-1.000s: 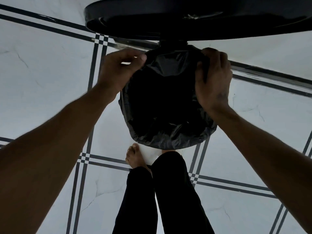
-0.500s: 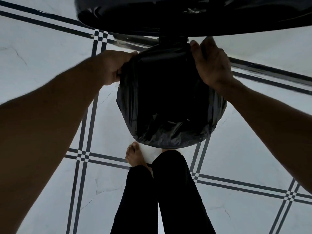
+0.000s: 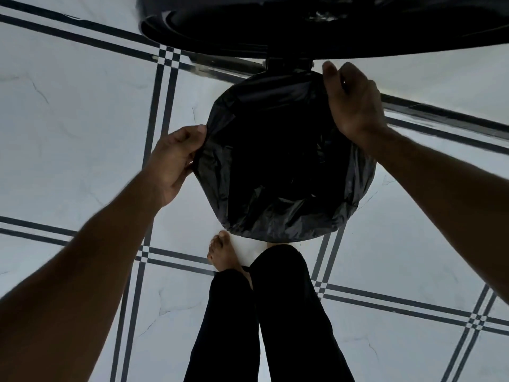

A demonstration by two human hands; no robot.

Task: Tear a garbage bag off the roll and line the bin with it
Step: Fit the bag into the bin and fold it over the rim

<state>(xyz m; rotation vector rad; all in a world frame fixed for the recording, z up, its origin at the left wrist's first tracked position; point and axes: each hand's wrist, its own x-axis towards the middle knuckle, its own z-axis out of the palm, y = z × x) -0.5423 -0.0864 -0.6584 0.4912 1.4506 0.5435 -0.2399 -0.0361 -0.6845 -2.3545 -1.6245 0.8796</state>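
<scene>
A black garbage bag is spread over a round bin on the floor, its plastic folded down around the rim; the bin itself is hidden under the bag. My left hand pinches the bag's edge at the rim's left side. On the far right side of the rim, my right hand grips the bag with fingers curled over the edge. No roll of bags is in view.
The bin's open black lid stands raised on its hinge at the back, filling the top of the view. My legs in black trousers and a bare foot stand just in front of the bin on white tiles with dark lines.
My left hand has slid down along the left side of the rim toward me, still holding the bag. My right hand stays at the far right edge.
</scene>
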